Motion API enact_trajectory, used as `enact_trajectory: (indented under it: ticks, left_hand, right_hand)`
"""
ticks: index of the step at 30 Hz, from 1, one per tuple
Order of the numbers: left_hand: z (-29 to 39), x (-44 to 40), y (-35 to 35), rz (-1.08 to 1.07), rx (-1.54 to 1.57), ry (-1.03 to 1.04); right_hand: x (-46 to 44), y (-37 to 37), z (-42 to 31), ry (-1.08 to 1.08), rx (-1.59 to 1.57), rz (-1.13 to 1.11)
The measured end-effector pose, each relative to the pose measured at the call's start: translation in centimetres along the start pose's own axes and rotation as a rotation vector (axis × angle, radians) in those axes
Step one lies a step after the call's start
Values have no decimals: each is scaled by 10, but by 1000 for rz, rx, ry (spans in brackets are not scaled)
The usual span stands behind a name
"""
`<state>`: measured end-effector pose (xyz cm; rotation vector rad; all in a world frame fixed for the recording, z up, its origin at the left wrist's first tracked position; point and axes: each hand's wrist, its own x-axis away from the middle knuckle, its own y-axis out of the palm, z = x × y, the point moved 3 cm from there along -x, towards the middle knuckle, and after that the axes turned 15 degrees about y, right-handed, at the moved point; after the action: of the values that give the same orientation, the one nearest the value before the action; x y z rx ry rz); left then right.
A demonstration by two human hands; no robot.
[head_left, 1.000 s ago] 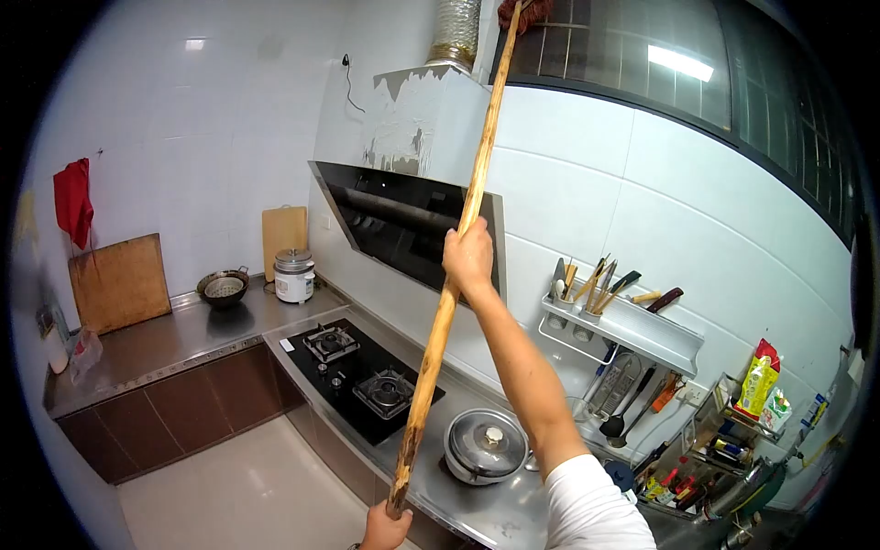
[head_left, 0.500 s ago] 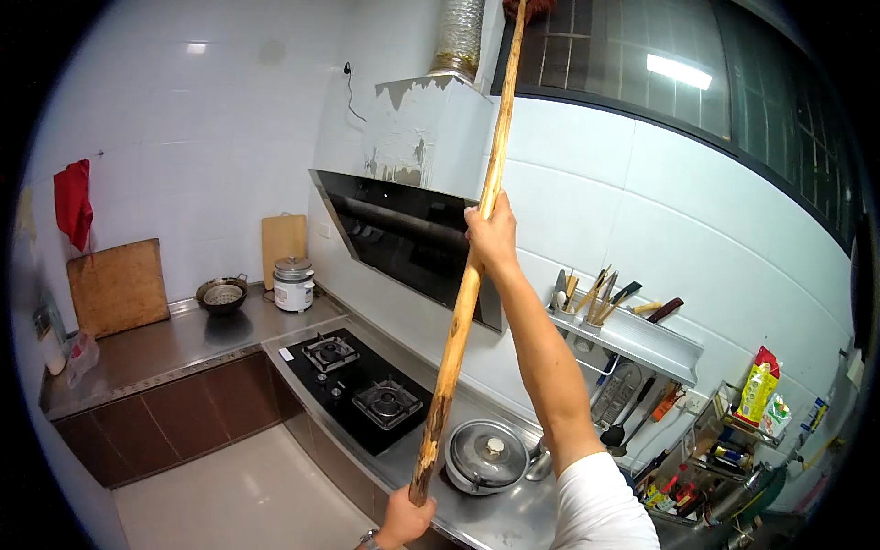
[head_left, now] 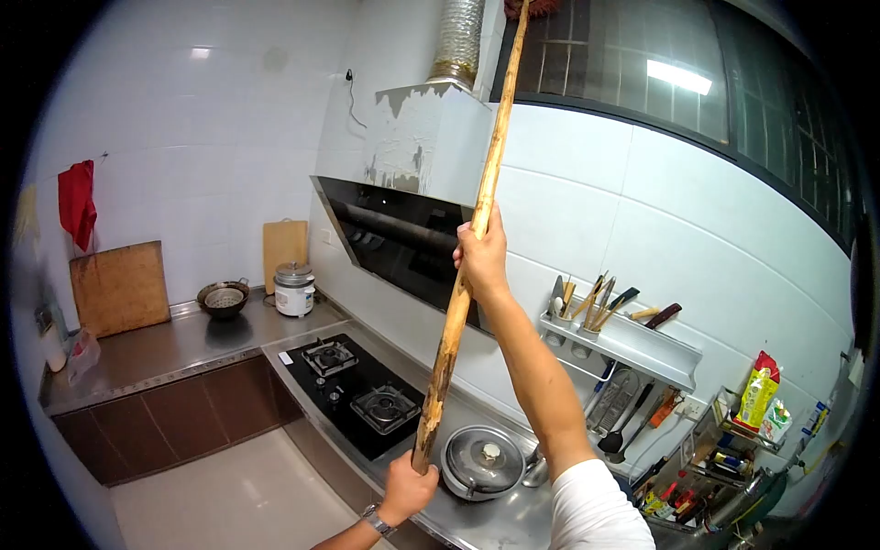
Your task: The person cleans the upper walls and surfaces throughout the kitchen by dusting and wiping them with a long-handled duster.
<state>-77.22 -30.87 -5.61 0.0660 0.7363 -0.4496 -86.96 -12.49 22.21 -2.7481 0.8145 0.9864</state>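
A long wooden pole [head_left: 449, 344] slants up through the middle of the head view. Its dark red, shaggy head [head_left: 532, 7] is at the window's upper left corner, partly cut off by the frame. Around the pole's middle, in front of the black range hood [head_left: 394, 229], my right hand [head_left: 482, 255] is closed. My left hand [head_left: 408, 489], with a watch at the wrist, grips the worn, darkened lower end. Just right of that hand a lidded pot [head_left: 486, 463] stands on the counter.
A two-burner gas stove [head_left: 353, 394] lies left of the pole. A rice cooker [head_left: 294, 291], a wok [head_left: 223, 299] and cutting boards [head_left: 119, 289] line the far counter. At right are a wall rack [head_left: 632, 348] with utensils and a crowded shelf [head_left: 715, 467].
The pole's lower end and my left hand have risen in view, showing more of the wrist. My right hand appears slightly lower and further left, still around the pole.
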Motion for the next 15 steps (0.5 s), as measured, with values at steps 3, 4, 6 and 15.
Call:
enact_trajectory:
  ticks: [3, 4, 6, 15]
  left_hand:
    - [4, -9, 4, 37, -24, 31]
    - [6, -16, 5, 45, -29, 53]
    - [12, -31, 4, 50, -63, 79]
    - [56, -140, -2, 100, -48, 306]
  right_hand:
    - [-9, -1, -8, -35, -22, -28]
    - [-12, 0, -13, -34, -28, -44]
    - [-23, 4, -28, -35, -38, -57]
    - [-93, 25, -78, -71, -71, -181]
